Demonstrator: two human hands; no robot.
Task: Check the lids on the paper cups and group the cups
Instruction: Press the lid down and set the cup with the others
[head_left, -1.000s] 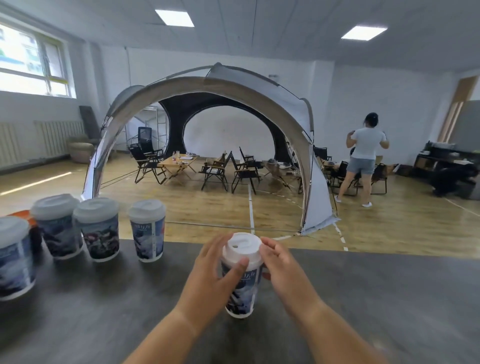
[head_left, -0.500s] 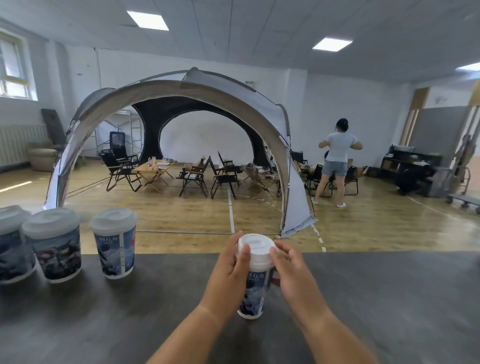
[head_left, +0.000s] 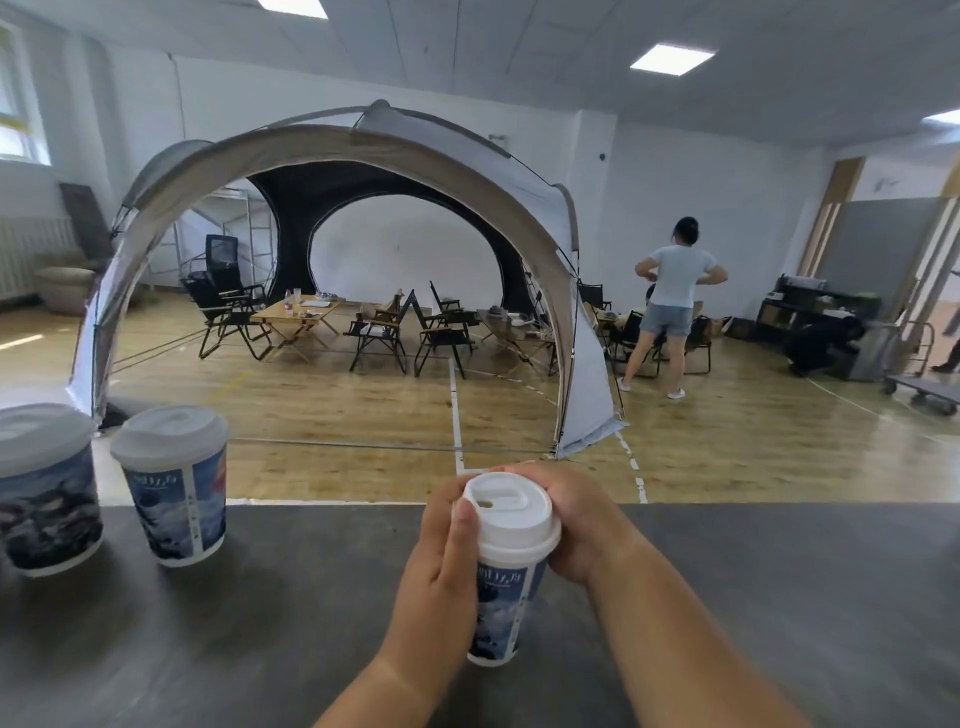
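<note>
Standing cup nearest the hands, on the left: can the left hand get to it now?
Likely yes, once freed: the left hand grips the held cup, but only bare table lies between it and that standing cup.

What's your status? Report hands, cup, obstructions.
Left hand grips cup body; right hand wraps behind lid. Lid looks seated, cup upright. Two lidded cups stand left, nothing between.

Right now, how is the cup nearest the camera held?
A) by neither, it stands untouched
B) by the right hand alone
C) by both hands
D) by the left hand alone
C: the left hand wraps the side of the cup, and the right hand curls round its lid.
</note>
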